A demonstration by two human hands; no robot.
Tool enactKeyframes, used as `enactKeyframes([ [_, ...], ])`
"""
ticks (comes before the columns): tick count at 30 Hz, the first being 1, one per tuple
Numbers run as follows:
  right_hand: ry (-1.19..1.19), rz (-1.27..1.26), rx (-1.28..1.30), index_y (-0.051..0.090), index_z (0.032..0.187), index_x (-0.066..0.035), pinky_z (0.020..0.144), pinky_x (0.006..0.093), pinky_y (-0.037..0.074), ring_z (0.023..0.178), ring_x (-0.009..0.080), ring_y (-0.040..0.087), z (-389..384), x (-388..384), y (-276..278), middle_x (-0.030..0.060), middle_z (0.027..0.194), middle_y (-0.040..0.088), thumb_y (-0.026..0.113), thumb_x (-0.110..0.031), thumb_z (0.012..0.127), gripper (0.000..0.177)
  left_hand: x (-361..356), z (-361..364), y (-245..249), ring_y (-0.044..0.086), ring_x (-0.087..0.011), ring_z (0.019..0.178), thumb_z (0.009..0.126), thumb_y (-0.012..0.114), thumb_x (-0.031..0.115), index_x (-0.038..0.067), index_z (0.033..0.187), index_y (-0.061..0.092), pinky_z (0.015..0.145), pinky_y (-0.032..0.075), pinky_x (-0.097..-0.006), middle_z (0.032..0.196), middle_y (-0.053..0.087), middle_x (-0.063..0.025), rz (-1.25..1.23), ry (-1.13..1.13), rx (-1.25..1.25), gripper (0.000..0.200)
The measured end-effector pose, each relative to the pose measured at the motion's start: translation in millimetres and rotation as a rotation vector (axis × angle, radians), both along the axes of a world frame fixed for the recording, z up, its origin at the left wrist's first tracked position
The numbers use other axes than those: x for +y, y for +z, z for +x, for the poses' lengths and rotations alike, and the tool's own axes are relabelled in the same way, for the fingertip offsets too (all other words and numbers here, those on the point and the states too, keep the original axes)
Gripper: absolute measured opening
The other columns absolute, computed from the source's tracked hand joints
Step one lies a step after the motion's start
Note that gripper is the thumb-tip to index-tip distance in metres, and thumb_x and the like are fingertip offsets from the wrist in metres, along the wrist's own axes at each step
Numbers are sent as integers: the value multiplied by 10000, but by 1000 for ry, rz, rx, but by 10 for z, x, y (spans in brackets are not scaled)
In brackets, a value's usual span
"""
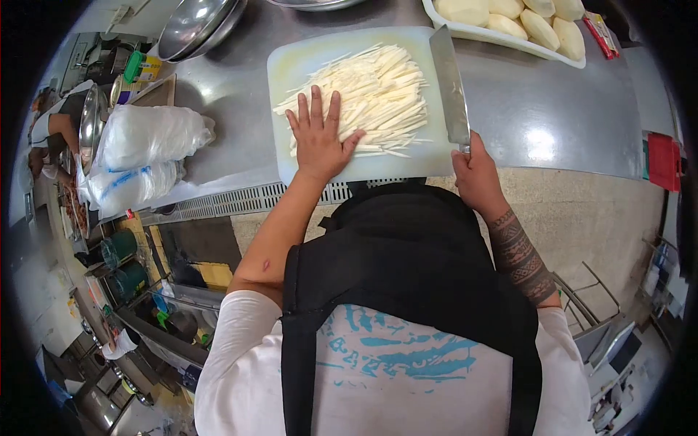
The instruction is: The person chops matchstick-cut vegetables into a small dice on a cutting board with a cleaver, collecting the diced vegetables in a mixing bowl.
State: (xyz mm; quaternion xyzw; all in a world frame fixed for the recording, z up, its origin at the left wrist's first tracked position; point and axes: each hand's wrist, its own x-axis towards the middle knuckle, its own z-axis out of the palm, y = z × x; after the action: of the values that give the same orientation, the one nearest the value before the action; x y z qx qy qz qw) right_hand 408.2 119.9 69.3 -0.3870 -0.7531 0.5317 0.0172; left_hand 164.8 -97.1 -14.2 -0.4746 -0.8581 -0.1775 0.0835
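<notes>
A pile of thin pale strips (385,87), the same colour as the peeled potatoes nearby, covers much of a whitish cutting board (287,65). My left hand (322,142) lies flat on the near left part of the pile, fingers spread. At the board's right edge, a broad-bladed cleaver (448,83) points away from me. Its handle is wrapped in my right hand (476,174), just off the board's near right corner. The blade stays to the right of the strips, apart from my left hand.
Peeled potatoes (538,29) fill a white tray (509,42) at the far right, beside a red packet (601,36). Steel bowls (196,29) stand far left. Plastic-wrapped bundles (149,138) lie on the steel table (523,109). Another person (65,123) is at far left.
</notes>
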Motion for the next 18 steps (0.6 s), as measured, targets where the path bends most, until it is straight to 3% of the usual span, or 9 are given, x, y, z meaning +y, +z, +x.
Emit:
enactKeyframes([
  [4,1,-17,-29,460,1475,-15,827,442,571,910,382,759,-4,1,-7,255,977,750,578,-123,1029,473,17,184,267,102,-543,1596,962,654,610,158,1674,346,1216,27,-751,1760,147,-240,39,-3,-12,898],
  [6,5,43,55,457,1490,-60,564,341,519,578,141,611,40,-12,-138,76,761,658,565,-140,1059,452,148,430,377,125,-551,1588,958,660,607,151,1662,373,1223,47,-750,1760,173,-219,43,-64,14,887],
  [7,6,44,52,457,1490,-60,564,341,519,578,141,611,38,-9,-114,76,761,658,565,-140,1059,452,249,574,411,143,-515,1598,962,664,561,152,1654,388,1232,83,-741,1758,202,-190,-26,-221,10,850],
  [8,10,40,27,458,1481,-39,693,397,544,742,272,681,26,-1,-72,164,859,700,579,-140,1044,464,345,691,417,160,-480,1608,965,668,515,153,1646,403,1240,120,-732,1756,231,-162,-93,-378,8,815],
  [9,14,35,1,459,1472,-18,822,453,568,907,404,751,21,2,-50,252,956,742,593,-140,1029,478,456,771,364,160,-480,1608,965,668,515,153,1646,403,1240,120,-732,1756,231,-162,-92,-376,7,815],
  [11,24,46,18,461,1467,-17,812,459,566,896,402,750,35,21,-109,250,940,738,592,-144,1030,474,687,806,219,207,-376,1621,968,644,369,118,1620,437,1252,203,-695,1735,307,-102,-249,-648,78,729],
  [14,37,56,23,462,1459,-16,791,466,560,876,397,745,55,70,-116,247,918,729,591,-151,1031,467,859,671,246,232,-307,1622,972,577,252,83,1604,448,1265,226,-660,1713,354,-81,-440,-605,154,666],
  [15,42,52,14,462,1457,-16,781,468,557,866,395,742,59,70,-112,246,913,726,590,-154,1032,464,811,549,170,231,-321,1622,995,515,209,50,1598,444,1275,211,-650,1709,362,-84,-406,-578,148,627],
  [18,22,-6,20,453,1464,-18,776,475,554,856,401,737,72,74,-107,246,912,726,589,-158,1033,474,591,270,260,227,-317,1624,1011,467,170,91,1618,431,1279,200,-646,1718,351,-67,-402,-638,204,613],
])
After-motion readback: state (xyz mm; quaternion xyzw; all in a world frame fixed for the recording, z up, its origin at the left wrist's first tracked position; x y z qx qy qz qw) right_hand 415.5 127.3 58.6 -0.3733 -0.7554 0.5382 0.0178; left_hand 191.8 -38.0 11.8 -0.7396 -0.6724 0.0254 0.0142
